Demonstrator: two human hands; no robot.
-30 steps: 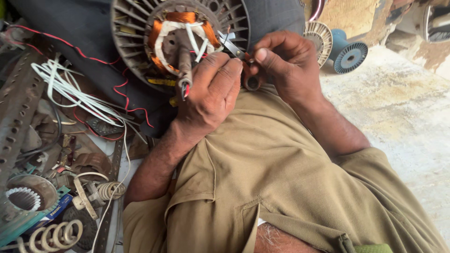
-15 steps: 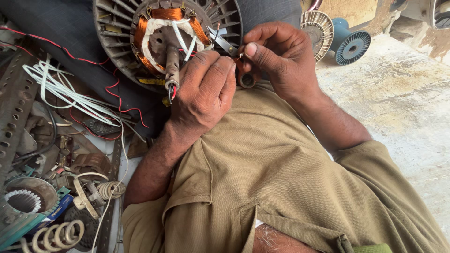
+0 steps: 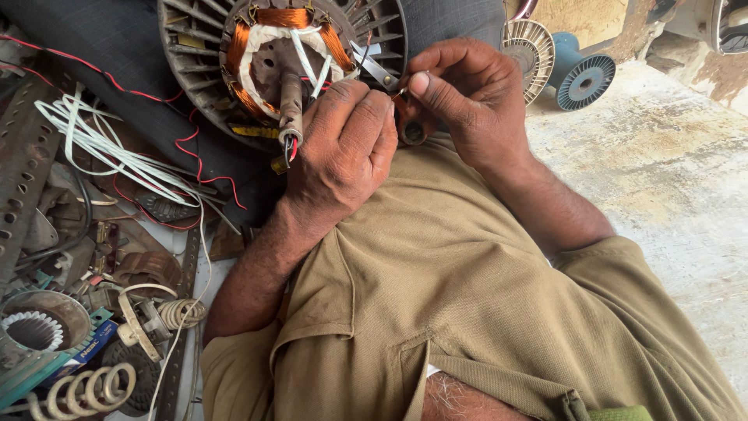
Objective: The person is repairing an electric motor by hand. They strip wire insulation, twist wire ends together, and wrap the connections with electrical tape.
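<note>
- Far left, a clutter of parts on the floor: a pale coiled spring (image 3: 82, 390) at the bottom corner, a toothed white ring (image 3: 33, 330) sitting in a round metal housing above it, and a perforated metal strip (image 3: 22, 168) running up the edge.
- Moving in, a bundle of white wires (image 3: 101, 148) fans out over dark cloth, with a thin red wire (image 3: 187, 152) snaking across it.
- Top centre, here is the main piece: the motor stator (image 3: 195, 62), a finned grey round casing, lying on the dark cloth just above the person's chest, with copper windings (image 3: 280, 17) and white insulating strips around the bore.
- A metal shaft (image 3: 291, 105) sticks out of the middle toward the camera, red and dark wire ends at its tip.
- The left hand (image 3: 343, 152) is curled, knuckles up, fingers pressed against the stator's lower edge beside the shaft (what the fingertips pinch is hidden underneath, so I cannot tell).
- Just right of it, touching fingertip to fingertip, the right hand (image 3: 463, 97) is closed, thumb and forefinger pinching a fine wire end (image 3: 400, 93).
- A slim metal blade (image 3: 372, 66), like scissors or pliers, pokes out between the two hands, a round handle loop (image 3: 413, 133) below.
- Below, the olive shirt (image 3: 467, 312) fills the frame.
- Far right, on the concrete floor: a pale fan wheel (image 3: 530, 54) and a blue wire spool (image 3: 580, 74).
</note>
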